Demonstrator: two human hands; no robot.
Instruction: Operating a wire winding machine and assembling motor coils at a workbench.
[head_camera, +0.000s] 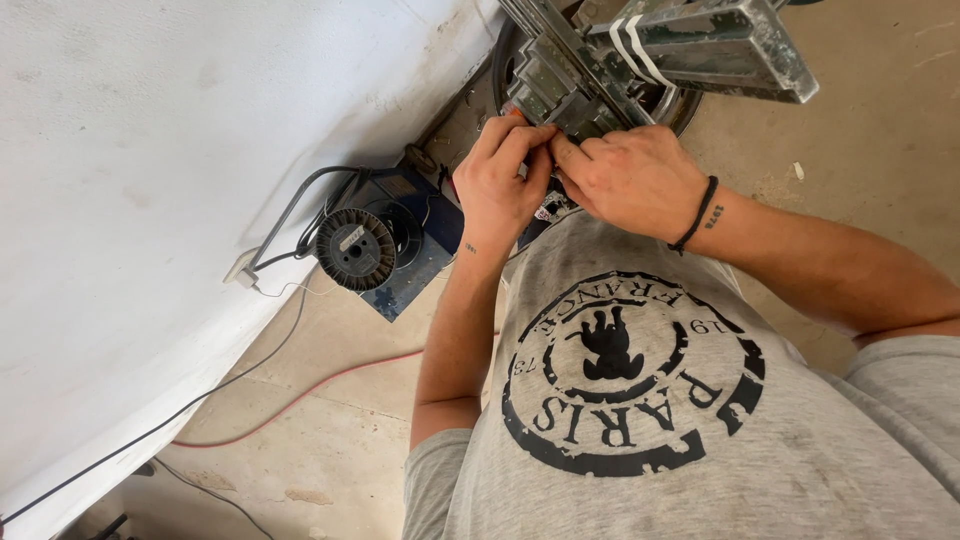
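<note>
We see left hand (497, 180) and right hand (628, 178) touching, fingers pinched shut on the near edge of a metal assembly (600, 70); wire spool (356, 249) on floor, left

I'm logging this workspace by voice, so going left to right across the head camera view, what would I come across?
White wall → wire spool on the blue machine → left hand → right hand, both at the metal assembly → black wristband → bare concrete floor.

workshop: bare concrete floor (330, 420), wire spool (356, 249), metal machine (640, 60).
</note>
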